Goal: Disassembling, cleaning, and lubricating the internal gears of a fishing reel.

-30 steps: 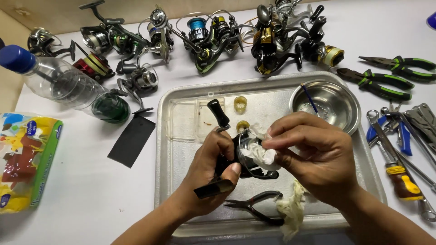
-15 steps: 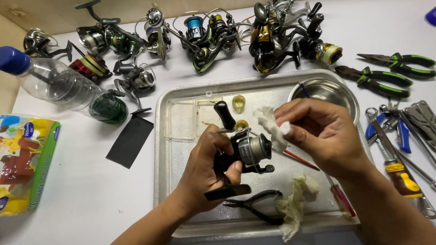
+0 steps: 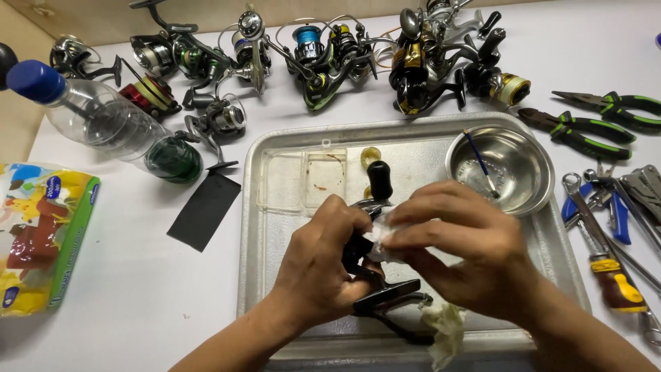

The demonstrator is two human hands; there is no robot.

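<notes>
My left hand (image 3: 323, 265) grips a black fishing reel (image 3: 377, 200) over the metal tray (image 3: 275, 227); its knobbed handle points up and its foot sticks out below. My right hand (image 3: 468, 255) presses a piece of white tissue (image 3: 380, 241) against the reel's body, covering most of it. A crumpled, stained tissue (image 3: 444, 331) lies on the tray under my right wrist, next to dark pliers, mostly hidden.
A steel bowl (image 3: 520, 172) with a small brush sits at the tray's back right. Several reels (image 3: 330, 48) line the table's far side. Pliers (image 3: 592, 124) and wrenches (image 3: 606, 207) lie right. A plastic bottle (image 3: 103, 124), black card (image 3: 204, 210) and tissue pack (image 3: 41, 234) lie left.
My right hand came down from holding the tissue above the reel and now presses it onto the reel's body. The reel has turned slightly in my left hand.
</notes>
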